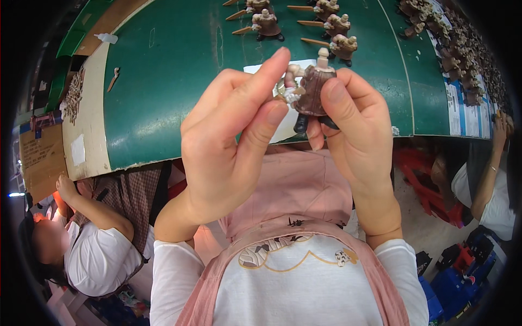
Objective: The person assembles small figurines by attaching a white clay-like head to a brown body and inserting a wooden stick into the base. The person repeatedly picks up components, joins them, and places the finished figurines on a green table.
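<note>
In front of me, above the table's near edge, my right hand (359,108) grips a small toy figurine (314,92) between thumb and fingers. The figurine stands roughly upright, with a brown coat, black boots and a pale peg where a head would sit. Its bent arm and silvery hand reach toward my left hand (228,125). My left thumb and fingers close in at that silvery hand, apparently around a small part that they mostly hide. Behind my hands a white sheet (285,127) lies on the green table (179,81).
Several similar figurines (265,24) with tan blades stand in rows at the far side. More crowd the right end (462,60). At left lie a loose blade piece (113,79), a white bottle (106,38) and a pile of small parts (73,95). Co-workers sit left (103,244) and right (489,185).
</note>
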Action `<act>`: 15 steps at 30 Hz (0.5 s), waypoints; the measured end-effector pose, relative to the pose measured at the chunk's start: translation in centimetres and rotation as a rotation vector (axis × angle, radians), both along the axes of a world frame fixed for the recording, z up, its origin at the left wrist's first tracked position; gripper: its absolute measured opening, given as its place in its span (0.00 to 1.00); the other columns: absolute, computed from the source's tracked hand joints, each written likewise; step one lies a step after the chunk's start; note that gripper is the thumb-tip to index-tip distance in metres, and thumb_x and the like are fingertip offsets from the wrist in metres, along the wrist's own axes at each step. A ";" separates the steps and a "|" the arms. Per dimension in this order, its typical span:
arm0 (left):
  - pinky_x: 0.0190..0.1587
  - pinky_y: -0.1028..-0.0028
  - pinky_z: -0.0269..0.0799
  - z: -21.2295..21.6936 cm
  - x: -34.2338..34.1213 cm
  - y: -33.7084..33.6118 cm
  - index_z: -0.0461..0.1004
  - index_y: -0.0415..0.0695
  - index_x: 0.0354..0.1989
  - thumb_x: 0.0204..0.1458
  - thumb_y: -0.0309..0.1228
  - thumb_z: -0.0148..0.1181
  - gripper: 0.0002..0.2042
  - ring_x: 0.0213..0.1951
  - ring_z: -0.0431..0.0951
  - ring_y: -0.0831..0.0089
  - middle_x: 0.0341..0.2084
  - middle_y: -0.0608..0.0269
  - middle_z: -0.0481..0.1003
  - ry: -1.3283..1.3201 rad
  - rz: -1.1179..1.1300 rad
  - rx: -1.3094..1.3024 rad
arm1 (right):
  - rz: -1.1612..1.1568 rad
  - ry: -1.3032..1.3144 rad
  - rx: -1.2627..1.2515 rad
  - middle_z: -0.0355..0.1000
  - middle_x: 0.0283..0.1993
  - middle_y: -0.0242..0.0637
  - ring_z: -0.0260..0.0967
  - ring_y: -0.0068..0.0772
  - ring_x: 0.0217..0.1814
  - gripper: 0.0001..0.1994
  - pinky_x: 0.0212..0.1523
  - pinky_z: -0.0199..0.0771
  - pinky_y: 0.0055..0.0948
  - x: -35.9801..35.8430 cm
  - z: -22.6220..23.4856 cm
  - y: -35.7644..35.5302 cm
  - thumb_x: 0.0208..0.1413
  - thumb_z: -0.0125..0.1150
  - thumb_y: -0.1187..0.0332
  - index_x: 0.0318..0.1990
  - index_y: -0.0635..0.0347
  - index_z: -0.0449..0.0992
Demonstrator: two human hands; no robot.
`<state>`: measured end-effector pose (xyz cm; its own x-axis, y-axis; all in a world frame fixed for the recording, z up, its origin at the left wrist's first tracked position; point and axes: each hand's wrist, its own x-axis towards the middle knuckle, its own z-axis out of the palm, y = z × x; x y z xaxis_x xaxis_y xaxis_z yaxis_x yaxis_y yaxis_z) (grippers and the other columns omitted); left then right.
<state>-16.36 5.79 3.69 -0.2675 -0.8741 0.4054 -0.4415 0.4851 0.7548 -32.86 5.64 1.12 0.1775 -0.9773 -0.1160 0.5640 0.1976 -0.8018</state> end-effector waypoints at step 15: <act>0.32 0.76 0.65 -0.9 1.3 -0.8 0.77 0.43 0.49 0.41 0.32 0.69 0.23 0.31 0.70 0.73 0.38 0.60 0.72 -0.012 -0.236 -0.105 | -0.064 0.203 -0.240 0.73 0.35 0.41 0.71 0.25 0.31 0.10 0.30 0.73 0.21 -1.0 -1.8 2.0 0.49 0.64 0.78 0.38 0.67 0.71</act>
<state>-15.04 5.00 2.74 -0.4645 -0.7403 0.4860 -0.3153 0.6511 0.6904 -33.87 7.62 -0.68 0.1114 -0.9894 0.0928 0.3932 -0.0419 -0.9185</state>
